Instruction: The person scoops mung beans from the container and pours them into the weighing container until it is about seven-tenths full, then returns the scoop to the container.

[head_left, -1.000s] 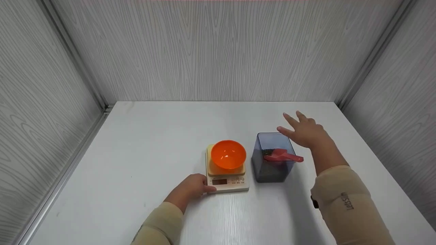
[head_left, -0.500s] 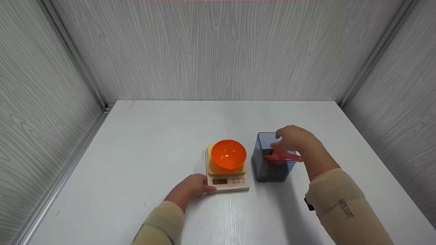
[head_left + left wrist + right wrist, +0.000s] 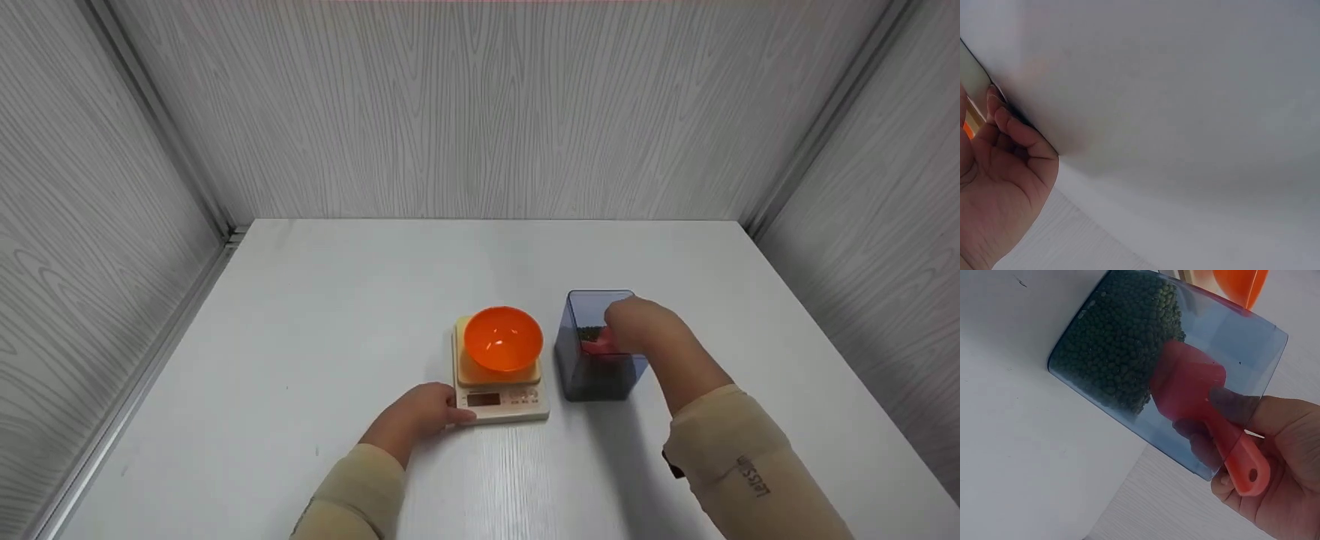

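An orange bowl (image 3: 502, 338) sits on a small cream kitchen scale (image 3: 501, 399) near the table's middle. My left hand (image 3: 421, 414) rests at the scale's front left corner, fingers curled against its edge (image 3: 999, 112). To the right stands a clear blue-tinted container (image 3: 592, 375) holding small green beans (image 3: 1123, 354). A red scoop (image 3: 1196, 405) lies in its mouth. My right hand (image 3: 637, 324) reaches over the container's rim and pinches the scoop's handle (image 3: 1241, 461) between thumb and fingers.
The white table (image 3: 360, 300) is boxed in by grey wood-grain walls (image 3: 480, 112) at the back and on both sides. The orange bowl's rim (image 3: 1238, 284) shows just beyond the container in the right wrist view.
My right hand has come down from hovering open behind the container and has closed on the red scoop's handle. The left hand has stayed at the scale.
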